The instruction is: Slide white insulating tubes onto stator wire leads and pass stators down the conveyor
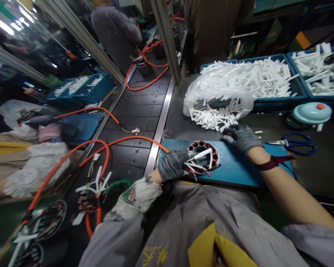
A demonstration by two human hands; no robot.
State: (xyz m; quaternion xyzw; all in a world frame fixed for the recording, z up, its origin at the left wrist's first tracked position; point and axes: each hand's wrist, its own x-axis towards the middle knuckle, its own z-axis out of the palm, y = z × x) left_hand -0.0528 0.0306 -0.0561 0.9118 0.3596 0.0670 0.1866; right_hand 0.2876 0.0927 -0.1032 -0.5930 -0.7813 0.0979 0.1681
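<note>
A round motor stator (203, 157) with copper windings and white sleeved leads lies on a blue mat (239, 167) right in front of me. My left hand (173, 165), in a grey glove, is closed on the stator's left edge. My right hand (241, 137), also gloved, reaches past the mat's far edge to a pile of short white tubes (211, 118) spilling from a clear plastic bag (217, 92). Its fingers are curled at the pile; whether they hold a tube is not visible.
Blue bins (295, 87) of white tubes line the back of the bench. Blue-handled scissors (295, 144) and a pale blue lidded cup (311, 113) sit right. A dark conveyor (133, 122) with orange cables and wired stators (93, 194) runs left. Two other people stand beyond.
</note>
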